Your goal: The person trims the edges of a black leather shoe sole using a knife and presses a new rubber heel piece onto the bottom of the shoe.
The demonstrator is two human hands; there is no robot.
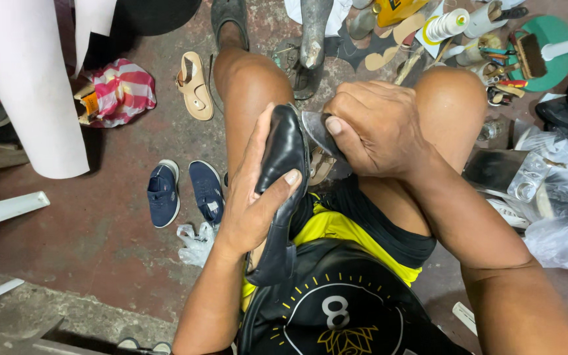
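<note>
We steady the black leather shoe point(284, 154) in our left hand point(258, 197) while our right hand point(376, 128), clenched on a flat blade point(317, 131), trims its sole edge; next needs a controlled stroke.

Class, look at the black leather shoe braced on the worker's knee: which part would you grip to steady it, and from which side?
Grip the black leather shoe around its upper, coming from the person's left, as the left hand does now. The shoe stands on edge with its sole edge turned toward the right hand, which holds a blade against it, so the left side is free and probably safest.
</note>
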